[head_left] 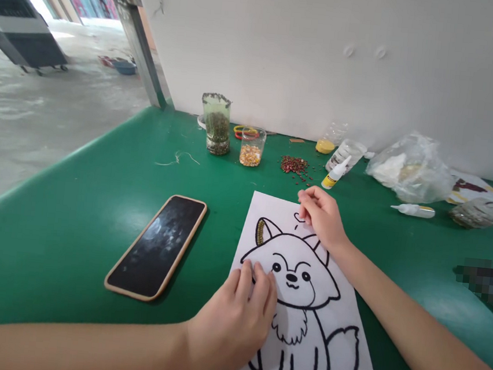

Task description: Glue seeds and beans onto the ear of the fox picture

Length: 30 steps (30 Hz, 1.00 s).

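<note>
A white sheet (348, 334) with a black outline drawing of a sitting fox or dog lies on the green table (74, 203). One ear of the drawing is partly filled with yellow grains (260, 232). My left hand (238, 318) rests on the sheet at the animal's left cheek, fingers bent and pressing down on the paper. My right hand (319, 215) hovers at the sheet's top edge near the other ear, fingertips pinched together; what they hold is too small to make out.
A phone (157, 246) lies face up left of the sheet. Behind stand a jar of green beans (216, 124), a cup of corn kernels (251, 147), a heap of red beans (294, 165), two glue bottles (335, 173) (414, 210) and plastic bags (411, 166) by the wall.
</note>
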Each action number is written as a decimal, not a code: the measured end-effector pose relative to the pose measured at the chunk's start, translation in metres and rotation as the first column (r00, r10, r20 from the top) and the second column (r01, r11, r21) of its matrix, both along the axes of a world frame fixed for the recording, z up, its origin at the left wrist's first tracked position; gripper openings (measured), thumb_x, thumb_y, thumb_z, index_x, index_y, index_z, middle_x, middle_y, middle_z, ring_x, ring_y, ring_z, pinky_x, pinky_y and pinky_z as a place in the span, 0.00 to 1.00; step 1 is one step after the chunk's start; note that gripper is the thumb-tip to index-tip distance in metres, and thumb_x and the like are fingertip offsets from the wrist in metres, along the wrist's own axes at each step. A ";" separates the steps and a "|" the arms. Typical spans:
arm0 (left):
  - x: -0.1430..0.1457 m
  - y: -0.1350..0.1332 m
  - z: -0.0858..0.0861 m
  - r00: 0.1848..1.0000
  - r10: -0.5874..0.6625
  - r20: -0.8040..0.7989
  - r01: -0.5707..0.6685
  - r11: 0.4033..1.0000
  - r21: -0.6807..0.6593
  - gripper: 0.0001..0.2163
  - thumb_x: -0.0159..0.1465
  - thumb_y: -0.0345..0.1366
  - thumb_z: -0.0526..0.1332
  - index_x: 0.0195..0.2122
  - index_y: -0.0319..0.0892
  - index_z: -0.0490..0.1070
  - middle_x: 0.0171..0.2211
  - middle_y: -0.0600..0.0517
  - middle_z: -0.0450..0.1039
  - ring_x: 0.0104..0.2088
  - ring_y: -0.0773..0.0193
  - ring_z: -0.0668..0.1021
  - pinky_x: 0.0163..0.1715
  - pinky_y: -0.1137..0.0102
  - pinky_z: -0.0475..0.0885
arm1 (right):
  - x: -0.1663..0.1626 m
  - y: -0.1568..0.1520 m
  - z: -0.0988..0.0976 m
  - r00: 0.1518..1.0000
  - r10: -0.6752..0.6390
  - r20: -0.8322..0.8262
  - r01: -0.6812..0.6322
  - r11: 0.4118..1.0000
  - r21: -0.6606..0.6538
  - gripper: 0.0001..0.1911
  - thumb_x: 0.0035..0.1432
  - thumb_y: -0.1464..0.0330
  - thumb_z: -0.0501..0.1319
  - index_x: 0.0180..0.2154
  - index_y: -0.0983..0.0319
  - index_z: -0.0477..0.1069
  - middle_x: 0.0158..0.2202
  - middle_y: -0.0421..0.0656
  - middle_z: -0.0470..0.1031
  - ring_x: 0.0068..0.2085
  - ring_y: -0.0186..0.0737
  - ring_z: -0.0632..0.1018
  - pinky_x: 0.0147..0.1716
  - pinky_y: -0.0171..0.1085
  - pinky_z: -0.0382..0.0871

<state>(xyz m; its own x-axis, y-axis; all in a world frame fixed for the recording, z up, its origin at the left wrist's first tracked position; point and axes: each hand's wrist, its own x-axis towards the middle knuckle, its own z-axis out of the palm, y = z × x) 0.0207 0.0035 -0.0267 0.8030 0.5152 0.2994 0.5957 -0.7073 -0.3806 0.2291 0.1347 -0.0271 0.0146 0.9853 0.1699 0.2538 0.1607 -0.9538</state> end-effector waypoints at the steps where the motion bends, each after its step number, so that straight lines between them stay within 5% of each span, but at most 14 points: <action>1: 0.000 0.000 0.000 1.000 0.000 0.003 0.000 1.000 0.002 0.20 0.62 0.32 0.50 0.53 0.28 0.64 0.46 0.36 0.71 0.44 0.47 0.75 0.39 0.60 0.72 | 0.004 0.005 -0.001 0.999 -0.021 -0.041 0.020 0.999 -0.026 0.12 0.58 0.59 0.56 0.29 0.60 0.63 0.18 0.34 0.65 0.15 0.26 0.61 0.12 0.29 0.51; 4: 0.001 -0.002 -0.002 1.000 0.006 0.017 -0.007 1.000 0.010 0.19 0.62 0.32 0.50 0.52 0.28 0.65 0.46 0.36 0.72 0.45 0.46 0.76 0.40 0.60 0.72 | 0.012 0.013 -0.003 0.991 -0.057 -0.124 0.055 0.998 -0.021 0.12 0.54 0.59 0.60 0.34 0.59 0.64 0.24 0.36 0.70 0.16 0.27 0.64 0.12 0.28 0.53; 9: 0.001 -0.003 -0.002 0.999 -0.008 0.044 0.006 0.999 0.032 0.17 0.61 0.32 0.51 0.50 0.30 0.66 0.46 0.36 0.72 0.45 0.48 0.77 0.41 0.60 0.73 | 0.013 0.012 -0.003 0.999 -0.045 0.007 0.045 0.999 0.011 0.16 0.54 0.56 0.60 0.26 0.61 0.65 0.12 0.32 0.60 0.14 0.27 0.61 0.12 0.28 0.53; 14: -0.002 -0.001 -0.003 0.998 -0.012 0.064 0.014 1.000 -0.026 0.15 0.61 0.32 0.54 0.48 0.32 0.67 0.47 0.37 0.72 0.47 0.49 0.76 0.43 0.60 0.73 | 0.011 0.011 -0.001 0.999 -0.018 -0.050 0.019 1.000 0.025 0.16 0.53 0.55 0.60 0.35 0.61 0.70 0.27 0.41 0.75 0.21 0.31 0.72 0.15 0.30 0.62; 19: -0.004 -0.001 -0.003 0.996 -0.019 0.091 0.023 0.999 -0.047 0.15 0.60 0.32 0.55 0.48 0.32 0.67 0.49 0.36 0.71 0.48 0.47 0.75 0.44 0.60 0.74 | 0.015 0.015 0.000 0.992 -0.121 -0.031 0.120 0.992 -0.046 0.22 0.55 0.51 0.57 0.22 0.61 0.65 0.09 0.32 0.56 0.10 0.26 0.58 0.10 0.30 0.49; 26: -0.002 -0.002 -0.002 0.998 -0.004 0.065 0.007 0.999 -0.046 0.15 0.60 0.32 0.54 0.47 0.32 0.67 0.48 0.36 0.71 0.47 0.48 0.76 0.44 0.60 0.74 | 0.008 0.021 -0.002 0.994 -0.072 -0.082 0.062 0.990 -0.124 0.15 0.53 0.55 0.58 0.33 0.61 0.65 0.26 0.39 0.71 0.16 0.27 0.66 0.11 0.28 0.52; 28: -0.001 -0.003 -0.001 0.999 -0.006 0.048 0.008 0.999 -0.038 0.15 0.60 0.31 0.54 0.47 0.32 0.67 0.48 0.36 0.72 0.47 0.47 0.76 0.43 0.60 0.74 | 0.013 0.023 0.002 0.989 -0.128 -0.074 0.121 0.988 -0.093 0.14 0.52 0.56 0.59 0.30 0.60 0.63 0.23 0.36 0.67 0.16 0.27 0.64 0.11 0.29 0.51; 30: -0.001 -0.003 -0.002 0.999 -0.011 0.052 0.012 1.000 -0.022 0.15 0.60 0.31 0.53 0.47 0.31 0.67 0.47 0.35 0.72 0.47 0.47 0.76 0.43 0.59 0.74 | 0.028 0.027 0.005 0.947 -0.315 -0.069 0.318 0.947 0.042 0.15 0.51 0.56 0.60 0.28 0.59 0.59 0.20 0.34 0.61 0.17 0.28 0.62 0.15 0.30 0.54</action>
<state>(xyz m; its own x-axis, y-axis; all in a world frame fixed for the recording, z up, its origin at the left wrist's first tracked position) 0.0195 0.0001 -0.0284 0.7924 0.5135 0.3293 0.6063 -0.7221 -0.3330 0.2567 0.1616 -0.0217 0.3359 0.9183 0.2097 0.2420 0.1310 -0.9614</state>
